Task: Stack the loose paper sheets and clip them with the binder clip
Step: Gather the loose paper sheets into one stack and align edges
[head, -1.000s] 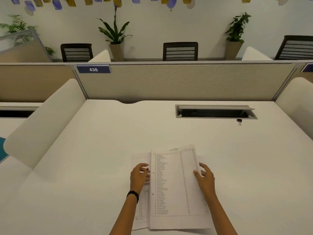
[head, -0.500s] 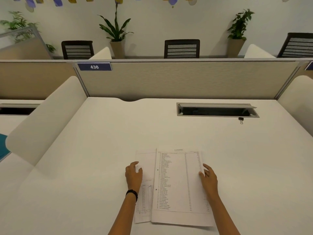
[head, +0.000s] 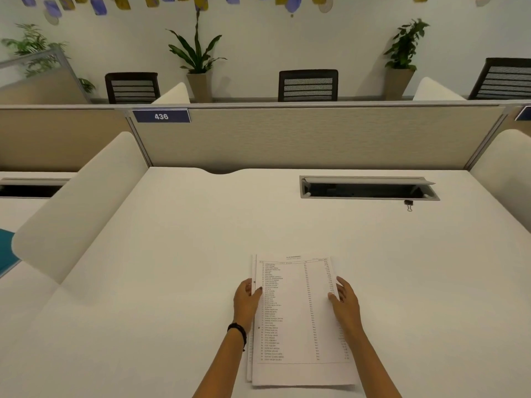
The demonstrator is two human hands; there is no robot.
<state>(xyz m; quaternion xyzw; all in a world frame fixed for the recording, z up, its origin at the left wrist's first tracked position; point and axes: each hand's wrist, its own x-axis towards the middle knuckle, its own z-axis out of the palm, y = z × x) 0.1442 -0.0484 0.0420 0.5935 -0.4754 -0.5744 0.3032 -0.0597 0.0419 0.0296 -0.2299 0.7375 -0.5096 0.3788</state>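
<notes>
Paper sheets (head: 298, 311) at 6 o'clock, long axis 12-to-6. Left hand (head: 247, 300) pinches left edge, right hand (head: 344, 304) presses right edge, fingers loose. Binder clip (head: 408, 205) far off around 1 o'clock, so right hand nearer.

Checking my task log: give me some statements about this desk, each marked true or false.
1. The binder clip is clipped onto the paper sheets. False: it lies on the desk beside the cable tray, apart from them.
2. The left hand and right hand touch the sheets' opposite long edges. True.
3. A black wristband is on the right wrist. False: the left wrist.
4. The partition label reads 436. True.
</notes>
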